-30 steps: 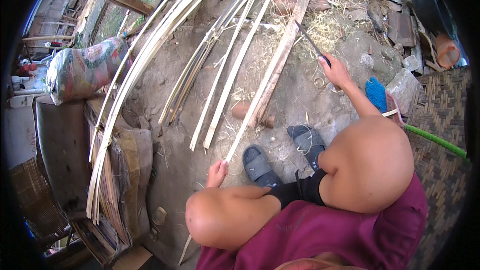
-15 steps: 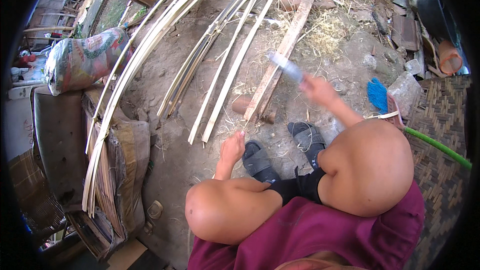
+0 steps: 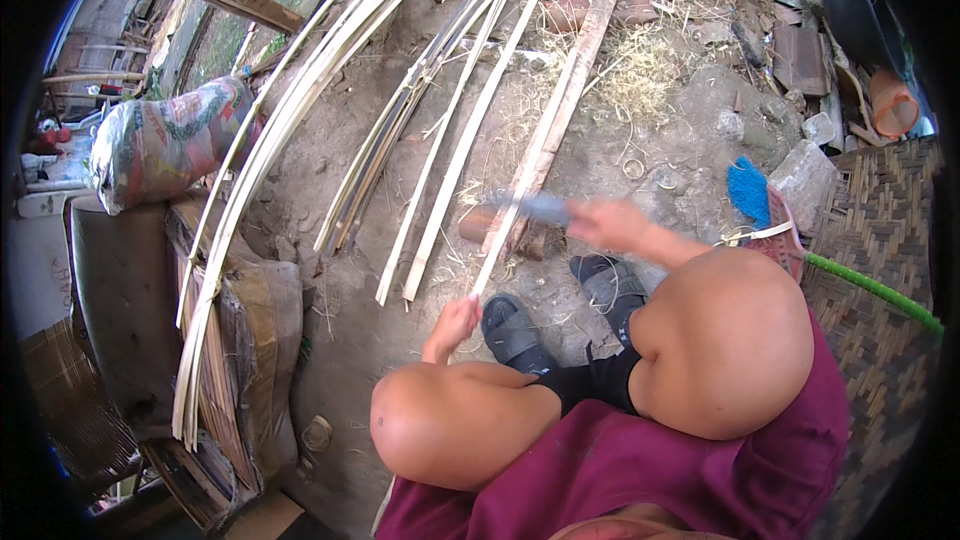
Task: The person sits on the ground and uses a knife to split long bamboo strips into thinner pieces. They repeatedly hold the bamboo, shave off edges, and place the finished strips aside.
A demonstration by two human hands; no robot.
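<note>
1. Bamboo strip (image 3: 515, 110): long, pale, lying on the dirt ground (image 3: 660, 130), running from the top of the view down to the left hand (image 3: 452, 325) just in front of the knees. Near end is sitting in that hand, fingers closed around it.
2. Right hand (image 3: 610, 225) is clamped on a blade (image 3: 535, 205), blurred by motion, pointing left across the strip. Blade is sitting just over a wooden plank (image 3: 560, 110) that is lying alongside the strip.
3. Person is squatting, both feet in dark sandals (image 3: 515, 330), just beside the strip's near end.
4. More bamboo strips (image 3: 440, 150) are lying parallel to the left, touching one another in loose bundles. A bigger, curved bundle of long slats (image 3: 250, 190) is arcing along the left edge of the open dirt.
5. Containers: a stuffed patterned sack (image 3: 165, 145) is lying on its side at left, contents hidden. An orange pot (image 3: 893, 102) is standing at upper right, inside not visible.
6. Open room: bare dirt between the strips and the sack side is narrow; the widest patch is lying right of the plank, scattered with dry straw (image 3: 640, 75).
7. Right side: a blue brush (image 3: 748, 190) with a green handle (image 3: 870, 290) is resting against a woven mat (image 3: 880, 230), next to a grey stone (image 3: 803, 178).
8. Surface is packed earth, outdoors, with scrap boards piled along the top right.
</note>
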